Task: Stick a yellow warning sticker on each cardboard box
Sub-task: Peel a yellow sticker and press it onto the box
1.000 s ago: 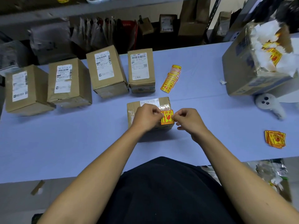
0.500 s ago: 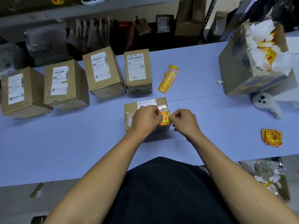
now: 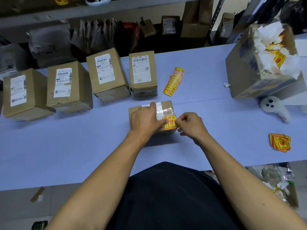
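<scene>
Head view showed the yellow warning sticker (image 3: 169, 122) with red print flat on the taped cardboard box (image 3: 166, 109); left hand (image 3: 146, 120) fingers pressed its edge, right hand (image 3: 191, 125) fingers curled closed beside it.

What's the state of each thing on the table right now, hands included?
Near box: yellow sticker on its top, right edge not pressed down yet.
Left hand: flat on near box, thumb on sticker.
Right hand: pinching sticker's right edge.
Four back boxes: sealed, shipping labels, no yellow sticker visible.
Sticker strip: loose, fanned out.
Sticker pile: loose.
Big carton: open, stuffed with peeled backing paper.
</scene>
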The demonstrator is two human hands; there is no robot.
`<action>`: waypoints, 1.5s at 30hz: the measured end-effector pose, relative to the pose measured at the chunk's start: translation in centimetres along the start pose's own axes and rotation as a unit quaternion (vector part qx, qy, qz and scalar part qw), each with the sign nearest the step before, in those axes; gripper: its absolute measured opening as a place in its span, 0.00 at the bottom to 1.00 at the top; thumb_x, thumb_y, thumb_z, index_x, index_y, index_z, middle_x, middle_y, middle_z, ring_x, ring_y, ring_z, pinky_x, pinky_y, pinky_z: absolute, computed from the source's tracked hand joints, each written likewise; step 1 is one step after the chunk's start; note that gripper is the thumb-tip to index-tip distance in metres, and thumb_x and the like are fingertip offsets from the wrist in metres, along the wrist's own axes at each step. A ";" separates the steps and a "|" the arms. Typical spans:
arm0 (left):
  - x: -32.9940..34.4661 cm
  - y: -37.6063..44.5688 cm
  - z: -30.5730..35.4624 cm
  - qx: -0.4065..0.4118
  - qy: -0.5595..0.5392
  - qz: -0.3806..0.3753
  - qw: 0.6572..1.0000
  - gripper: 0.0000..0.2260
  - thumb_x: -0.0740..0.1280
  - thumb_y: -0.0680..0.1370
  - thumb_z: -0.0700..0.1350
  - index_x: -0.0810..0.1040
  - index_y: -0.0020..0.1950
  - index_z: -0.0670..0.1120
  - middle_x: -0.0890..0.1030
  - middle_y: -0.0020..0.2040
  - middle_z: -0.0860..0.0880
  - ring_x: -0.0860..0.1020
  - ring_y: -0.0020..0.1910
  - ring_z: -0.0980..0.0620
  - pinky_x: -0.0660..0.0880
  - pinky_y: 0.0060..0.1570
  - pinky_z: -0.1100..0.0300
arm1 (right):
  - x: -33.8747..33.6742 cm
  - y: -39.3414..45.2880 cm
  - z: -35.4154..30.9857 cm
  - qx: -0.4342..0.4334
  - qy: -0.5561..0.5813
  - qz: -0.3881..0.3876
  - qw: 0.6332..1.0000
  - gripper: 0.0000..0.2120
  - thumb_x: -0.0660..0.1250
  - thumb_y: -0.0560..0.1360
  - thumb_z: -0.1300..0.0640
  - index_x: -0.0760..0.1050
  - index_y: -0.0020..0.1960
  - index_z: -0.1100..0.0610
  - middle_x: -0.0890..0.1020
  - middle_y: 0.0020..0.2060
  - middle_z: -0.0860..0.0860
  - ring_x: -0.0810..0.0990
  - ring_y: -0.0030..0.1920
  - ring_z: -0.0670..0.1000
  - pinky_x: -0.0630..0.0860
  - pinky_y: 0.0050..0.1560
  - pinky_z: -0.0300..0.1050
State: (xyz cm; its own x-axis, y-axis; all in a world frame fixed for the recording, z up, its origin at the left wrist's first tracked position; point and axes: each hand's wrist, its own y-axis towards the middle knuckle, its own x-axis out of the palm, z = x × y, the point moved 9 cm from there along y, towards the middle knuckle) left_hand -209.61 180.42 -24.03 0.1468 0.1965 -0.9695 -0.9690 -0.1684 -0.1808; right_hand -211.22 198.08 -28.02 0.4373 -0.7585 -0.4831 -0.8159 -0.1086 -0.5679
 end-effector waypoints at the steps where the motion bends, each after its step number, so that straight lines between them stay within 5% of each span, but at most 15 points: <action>1: 0.0 -0.2 -0.5 0.008 0.004 0.010 1.000 0.29 0.68 0.72 0.67 0.74 0.61 0.46 0.80 0.55 0.44 0.76 0.55 0.42 0.66 0.43 0.53 | 0.1 0.1 0.2 -0.002 -0.001 0.001 1.000 0.06 0.66 0.75 0.57 0.79 0.42 0.59 0.84 0.39 0.55 0.85 0.41 0.56 0.84 0.42 0.55; 3: 0.4 -0.6 -1.2 0.029 -0.014 0.018 0.999 0.29 0.66 0.74 0.66 0.74 0.66 0.48 0.75 0.64 0.44 0.70 0.64 0.43 0.67 0.57 0.49 | 0.4 0.3 0.3 -0.010 -0.003 0.011 1.000 0.09 0.66 0.76 0.51 0.78 0.47 0.57 0.84 0.42 0.53 0.84 0.44 0.56 0.83 0.47 0.58; 6: 2.1 -1.6 -2.6 0.009 -0.041 -0.023 0.999 0.30 0.61 0.78 0.64 0.65 0.76 0.51 0.62 0.78 0.44 0.56 0.78 0.41 0.54 0.72 0.39 | 1.3 0.6 0.3 -0.006 -0.034 0.021 0.999 0.22 0.60 0.78 0.36 0.73 0.60 0.52 0.83 0.49 0.51 0.83 0.51 0.55 0.80 0.52 0.56; 10: 4.0 -2.5 -3.0 0.002 -0.042 -0.055 0.998 0.31 0.53 0.81 0.64 0.53 0.81 0.54 0.47 0.83 0.47 0.42 0.81 0.42 0.45 0.72 0.31 | 3.0 1.0 0.1 -0.030 -0.099 0.022 0.994 0.30 0.54 0.77 0.30 0.73 0.65 0.51 0.82 0.56 0.51 0.80 0.55 0.55 0.76 0.51 0.51; 16: 4.2 -2.5 -3.2 0.005 -0.070 -0.053 0.996 0.31 0.53 0.81 0.65 0.52 0.81 0.57 0.44 0.83 0.50 0.40 0.80 0.45 0.45 0.74 0.36 | 4.4 -0.3 1.4 -0.085 -0.006 -0.052 0.995 0.29 0.65 0.70 0.30 0.72 0.66 0.43 0.81 0.59 0.45 0.79 0.57 0.48 0.78 0.59 0.52; 21: 2.4 -2.6 -6.0 -0.088 -0.264 0.046 0.959 0.32 0.65 0.79 0.58 0.57 0.80 0.54 0.50 0.82 0.49 0.48 0.81 0.46 0.53 0.76 0.48 | 4.1 1.0 1.8 -0.031 0.088 -0.045 0.995 0.35 0.64 0.75 0.33 0.61 0.77 0.45 0.71 0.73 0.48 0.71 0.71 0.51 0.70 0.68 0.51; 25: 4.7 -3.6 -9.5 -0.265 -0.466 0.018 0.844 0.39 0.70 0.76 0.58 0.52 0.81 0.56 0.56 0.81 0.51 0.59 0.78 0.49 0.65 0.64 0.65 | 4.1 3.1 0.6 0.006 0.120 -0.038 0.992 0.36 0.62 0.77 0.35 0.56 0.80 0.47 0.65 0.78 0.50 0.67 0.75 0.54 0.68 0.72 0.54; 27: 6.3 -4.0 -9.7 -0.316 -0.527 -0.016 0.789 0.39 0.71 0.76 0.58 0.54 0.81 0.54 0.64 0.78 0.50 0.67 0.74 0.48 0.68 0.65 0.60 | 4.5 3.7 0.1 0.014 0.107 -0.047 0.993 0.35 0.61 0.78 0.36 0.57 0.80 0.47 0.67 0.76 0.50 0.71 0.72 0.54 0.71 0.70 0.52; 30: 7.7 -3.9 -9.2 -0.326 -0.589 -0.029 0.739 0.26 0.72 0.76 0.54 0.71 0.71 0.51 0.78 0.66 0.49 0.79 0.62 0.48 0.76 0.62 0.52 | 5.3 3.6 -0.3 -0.007 0.085 -0.067 0.994 0.30 0.60 0.79 0.36 0.62 0.77 0.46 0.74 0.71 0.49 0.77 0.64 0.51 0.74 0.62 0.47; 33: 7.6 -3.8 -9.1 -0.321 -0.606 -0.021 0.727 0.20 0.73 0.76 0.52 0.75 0.66 0.51 0.82 0.60 0.49 0.82 0.56 0.50 0.80 0.55 0.55 | 5.6 3.4 -0.3 -0.015 0.070 -0.063 0.995 0.30 0.58 0.79 0.36 0.60 0.78 0.45 0.74 0.71 0.49 0.76 0.66 0.52 0.73 0.62 0.47; 45: 2.6 3.8 0.1 -0.199 -0.622 -0.036 0.756 0.22 0.74 0.75 0.50 0.74 0.68 0.50 0.82 0.61 0.52 0.81 0.59 0.51 0.78 0.60 0.52 | -5.8 4.1 -1.2 -0.043 0.122 0.066 0.989 0.22 0.58 0.81 0.40 0.68 0.73 0.43 0.80 0.64 0.48 0.79 0.60 0.51 0.78 0.57 0.46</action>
State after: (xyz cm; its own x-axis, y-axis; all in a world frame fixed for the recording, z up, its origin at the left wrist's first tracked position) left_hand -212.94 180.36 -27.23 -0.3442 0.9343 -0.0928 -0.7948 -0.3426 -0.5009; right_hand -217.55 201.22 -26.75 0.2292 -0.9011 -0.3682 -0.8936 -0.0449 -0.4466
